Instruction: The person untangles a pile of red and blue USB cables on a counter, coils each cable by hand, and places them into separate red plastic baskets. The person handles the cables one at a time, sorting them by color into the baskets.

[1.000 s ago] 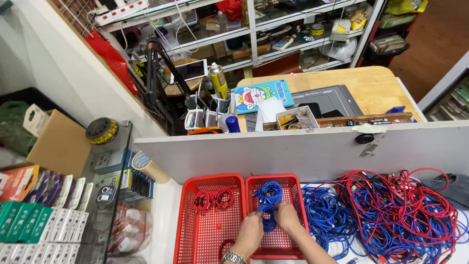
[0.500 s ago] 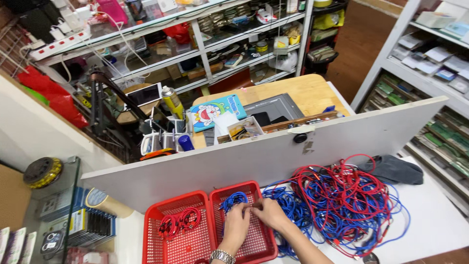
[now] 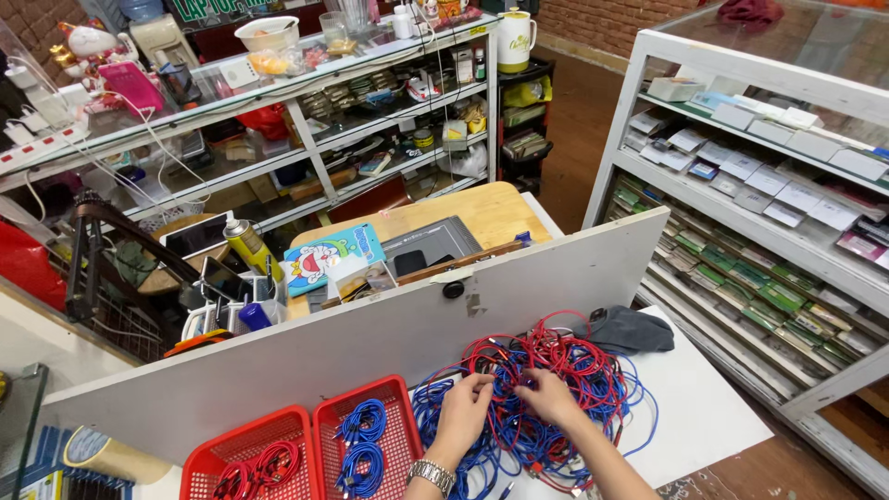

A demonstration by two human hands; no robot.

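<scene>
Left hand (image 3: 463, 415), right hand (image 3: 548, 396) | fingers curled into tangled red-and-blue cables (image 3: 556, 375), pinching strands | sorted coils in red baskets (image 3: 306, 454), near left

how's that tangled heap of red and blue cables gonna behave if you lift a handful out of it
Probably floppy: the cable pile lies in loose, drooping loops over the white table. It will likely snag and drag neighbours along, since red and blue strands cross everywhere where the left hand and right hand dig in. A handful seems light; thin cords, nothing rigid visible.
</scene>
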